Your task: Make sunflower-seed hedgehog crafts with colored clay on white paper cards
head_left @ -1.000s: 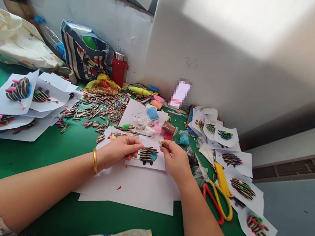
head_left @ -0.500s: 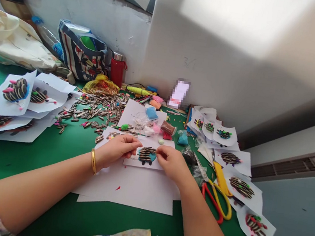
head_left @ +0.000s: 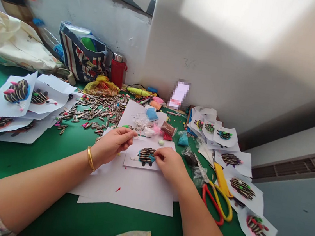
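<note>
A small white card (head_left: 139,161) lies on larger white sheets (head_left: 131,191) on the green table (head_left: 36,155). On it sits a hedgehog figure (head_left: 146,155) of blue clay stuck with striped sunflower seeds. My right hand (head_left: 169,166) rests on the card's right side, fingers pinched against the figure's edge. My left hand (head_left: 113,144), with a gold bangle at the wrist, hovers over the card's upper left corner, fingers curled in a pinch on something too small to name. A heap of sunflower seeds (head_left: 96,109) lies behind it.
Finished seed figures on paper lie in piles at the left (head_left: 16,93) and right (head_left: 241,188). Red and yellow scissors (head_left: 217,202) sit right of my right wrist. Small clay bags (head_left: 158,128), a red flask (head_left: 118,70), a striped bag (head_left: 81,53) and a wall stand behind.
My left hand has lifted off the card and moved up and left toward the seeds. My right hand has slid left and down onto the figure's right edge.
</note>
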Motion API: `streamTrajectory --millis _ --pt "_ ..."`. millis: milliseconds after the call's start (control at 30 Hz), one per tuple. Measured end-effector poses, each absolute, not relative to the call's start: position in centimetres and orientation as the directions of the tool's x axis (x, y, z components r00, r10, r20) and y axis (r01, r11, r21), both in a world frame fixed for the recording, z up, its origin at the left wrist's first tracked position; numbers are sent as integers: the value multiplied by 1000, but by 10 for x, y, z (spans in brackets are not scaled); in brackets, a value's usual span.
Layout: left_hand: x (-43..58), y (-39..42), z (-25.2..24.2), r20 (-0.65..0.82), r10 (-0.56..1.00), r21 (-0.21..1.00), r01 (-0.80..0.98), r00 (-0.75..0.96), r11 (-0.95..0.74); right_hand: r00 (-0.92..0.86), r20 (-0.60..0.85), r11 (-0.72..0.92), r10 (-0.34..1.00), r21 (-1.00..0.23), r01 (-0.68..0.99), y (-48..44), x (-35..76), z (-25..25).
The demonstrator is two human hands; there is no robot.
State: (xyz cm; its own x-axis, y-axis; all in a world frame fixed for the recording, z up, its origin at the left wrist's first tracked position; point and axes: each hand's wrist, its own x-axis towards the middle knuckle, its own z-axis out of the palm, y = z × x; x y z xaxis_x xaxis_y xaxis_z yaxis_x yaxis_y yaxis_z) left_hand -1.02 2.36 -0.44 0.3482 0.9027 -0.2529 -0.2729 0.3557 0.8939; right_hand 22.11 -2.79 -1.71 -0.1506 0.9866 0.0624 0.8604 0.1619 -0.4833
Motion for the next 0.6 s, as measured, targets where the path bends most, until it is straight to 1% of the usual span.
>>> streamTrajectory --millis 200,333,600 --pt "-9 22 -9 -265 894 892 -260 360 369 -166 119 202 979 -451 869 -27 218 -24" --pt "-10 22 -10 -265 893 895 -252 363 368 -179 123 214 976 -406 888 -25 216 -27" --pt "-7 20 -7 -256 894 904 -235 367 356 -246 154 280 957 -260 924 -26 210 -28"
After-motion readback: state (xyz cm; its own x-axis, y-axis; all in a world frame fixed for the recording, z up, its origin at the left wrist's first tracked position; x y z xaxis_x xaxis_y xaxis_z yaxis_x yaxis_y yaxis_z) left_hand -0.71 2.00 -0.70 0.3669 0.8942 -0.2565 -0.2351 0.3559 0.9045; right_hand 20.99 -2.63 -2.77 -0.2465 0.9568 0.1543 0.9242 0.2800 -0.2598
